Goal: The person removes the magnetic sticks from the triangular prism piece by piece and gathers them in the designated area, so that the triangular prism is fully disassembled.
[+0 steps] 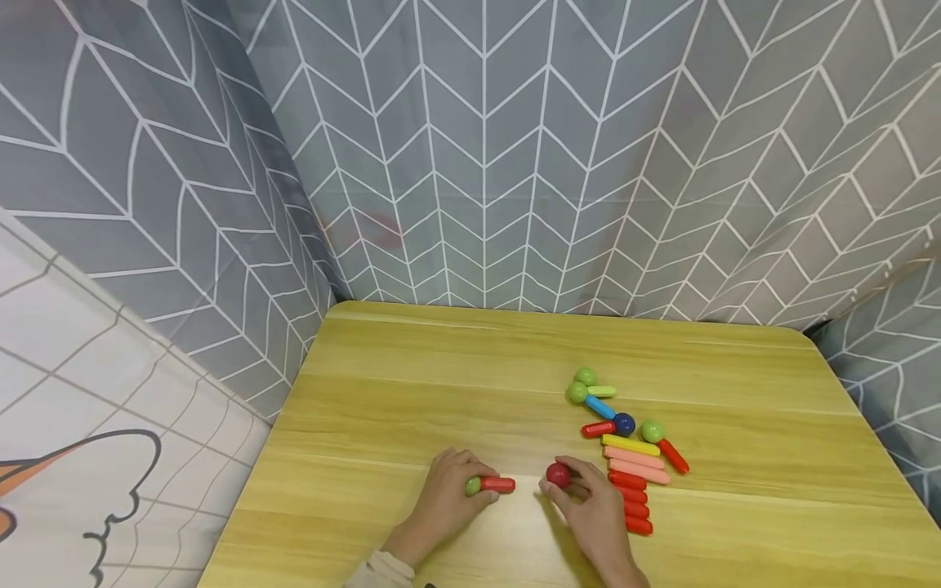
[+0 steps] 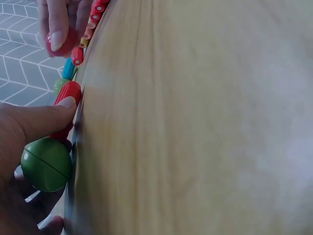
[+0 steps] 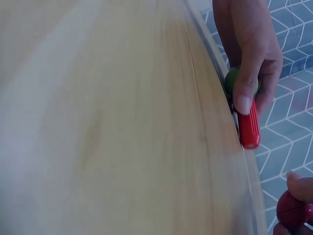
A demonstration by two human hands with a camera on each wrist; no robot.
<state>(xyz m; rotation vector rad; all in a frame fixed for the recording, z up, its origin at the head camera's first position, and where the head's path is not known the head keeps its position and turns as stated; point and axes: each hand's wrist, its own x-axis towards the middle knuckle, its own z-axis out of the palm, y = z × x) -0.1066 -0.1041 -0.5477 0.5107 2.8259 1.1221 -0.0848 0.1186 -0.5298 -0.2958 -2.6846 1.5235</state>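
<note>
Near the table's front, my left hand (image 1: 450,495) pinches a red rod (image 1: 498,484) between thumb and fingers. A green ball (image 2: 47,164) sits at the rod's end by the palm; the free end points toward the right hand. My right hand (image 1: 591,510) holds a dark red ball (image 1: 558,474) at its fingertips, a short gap from the rod's free end. In the right wrist view the red ball (image 3: 291,210) shows a seam and a small red knob, partly hidden by the fingers.
Right of the right hand lie several red rods (image 1: 638,527), pink rods (image 1: 636,471) and a yellow rod (image 1: 631,445). Behind them are a blue rod (image 1: 600,407), a dark blue ball (image 1: 624,423) and green balls (image 1: 577,392). Patterned curtain (image 1: 485,163) hangs along the table's back edge.
</note>
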